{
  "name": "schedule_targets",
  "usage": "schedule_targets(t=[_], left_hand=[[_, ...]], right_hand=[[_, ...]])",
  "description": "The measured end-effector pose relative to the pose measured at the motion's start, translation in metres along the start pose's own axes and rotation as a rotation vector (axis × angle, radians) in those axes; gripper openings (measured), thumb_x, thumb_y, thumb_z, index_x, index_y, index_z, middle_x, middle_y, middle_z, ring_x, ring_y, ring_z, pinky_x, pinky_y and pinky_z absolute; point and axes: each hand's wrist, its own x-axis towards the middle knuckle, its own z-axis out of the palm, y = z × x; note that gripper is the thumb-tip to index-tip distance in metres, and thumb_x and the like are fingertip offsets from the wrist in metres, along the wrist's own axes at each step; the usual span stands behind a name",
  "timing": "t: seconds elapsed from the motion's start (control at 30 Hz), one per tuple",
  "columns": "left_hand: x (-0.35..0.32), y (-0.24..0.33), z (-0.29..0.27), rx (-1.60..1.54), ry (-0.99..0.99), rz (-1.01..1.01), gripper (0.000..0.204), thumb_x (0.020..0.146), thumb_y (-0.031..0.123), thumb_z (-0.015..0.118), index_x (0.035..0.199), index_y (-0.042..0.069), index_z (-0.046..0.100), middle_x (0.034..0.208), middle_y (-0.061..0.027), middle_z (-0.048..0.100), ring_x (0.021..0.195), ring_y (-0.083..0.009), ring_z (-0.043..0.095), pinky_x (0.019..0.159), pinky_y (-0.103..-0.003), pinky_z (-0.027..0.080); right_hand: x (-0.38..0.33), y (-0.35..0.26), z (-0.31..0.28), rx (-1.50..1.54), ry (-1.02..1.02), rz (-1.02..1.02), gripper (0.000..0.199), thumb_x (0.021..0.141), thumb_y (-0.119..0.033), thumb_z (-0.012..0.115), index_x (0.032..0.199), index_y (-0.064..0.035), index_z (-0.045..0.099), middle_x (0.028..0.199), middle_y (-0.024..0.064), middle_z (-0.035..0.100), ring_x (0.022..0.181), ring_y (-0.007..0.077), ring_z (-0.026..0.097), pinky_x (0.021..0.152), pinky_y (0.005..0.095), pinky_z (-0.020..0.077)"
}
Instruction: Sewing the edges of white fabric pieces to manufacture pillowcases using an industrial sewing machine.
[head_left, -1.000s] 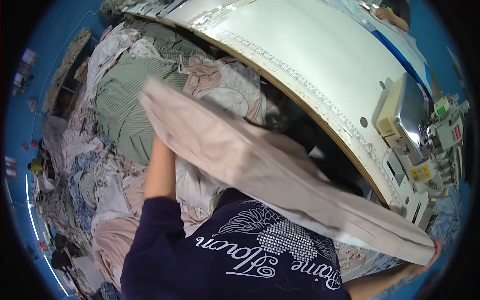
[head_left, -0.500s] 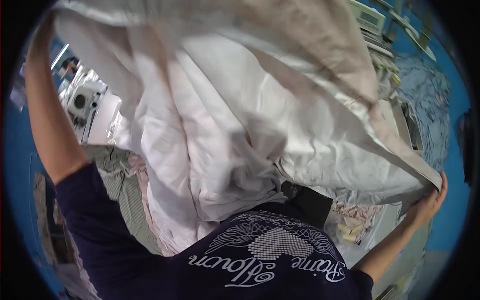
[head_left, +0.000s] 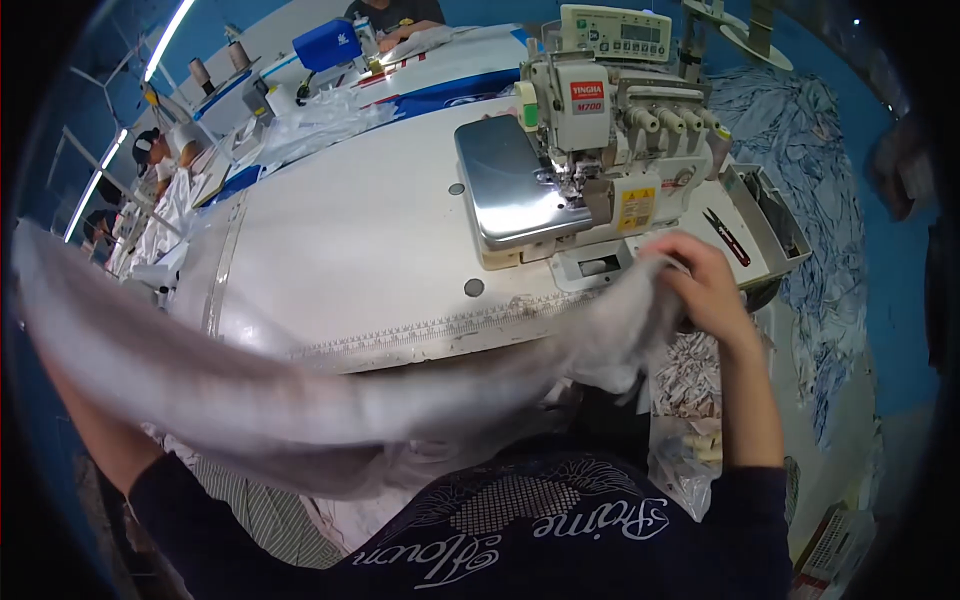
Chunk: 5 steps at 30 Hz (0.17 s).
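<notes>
A large pale white-pink cloth, blurred by motion, stretches in front of me from the far left to the right. My right hand is closed around a bunched end of it, just in front of the sewing machine. At the other end the cloth rises high over my left forearm and hides my left hand and its fingers. Between the two ends it sags low across my lap. The machine, an overlock type with a shiny metal plate, stands on a white table.
Red-handled thread snips lie right of the machine, beside a grey tray. A printed measuring scale runs along the table's near edge. Bluish fabric is heaped at the right. A co-worker sits across; others work at far left.
The cloth was spread high and covered the table; now it has dropped low and the machine shows. My right hand has moved inward from the far right with its end, and my left arm has lowered.
</notes>
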Motion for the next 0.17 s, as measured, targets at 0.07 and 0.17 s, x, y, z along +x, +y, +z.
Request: schedule_targets(t=[0.07, 0.17], left_hand=[[0.018, -0.030, -0.031, 0.074, 0.062, -0.006, 0.033, 0.097, 0.025, 0.039, 0.122, 0.004, 0.046, 0.119, -0.0077, 0.050, 0.107, -0.0154, 0.049, 0.094, -0.034, 0.040], [0.103, -0.106, 0.020, 0.043, 0.097, -0.060, 0.032, 0.098, 0.026, 0.039, 0.119, 0.005, 0.049, 0.115, -0.0064, 0.053, 0.104, -0.0144, 0.051, 0.091, -0.034, 0.041]], right_hand=[[0.022, 0.024, 0.000, -0.076, 0.155, -0.070, 0.027, 0.075, 0.007, 0.050, 0.099, 0.0018, 0.060, 0.094, 0.0057, 0.062, 0.090, 0.0141, 0.057, 0.082, 0.0259, 0.0443], [0.047, 0.020, 0.016, -0.073, 0.310, 0.048, 0.026, 0.077, 0.005, 0.051, 0.102, 0.0002, 0.060, 0.100, 0.0071, 0.061, 0.094, 0.0136, 0.056, 0.084, 0.0253, 0.0432]])
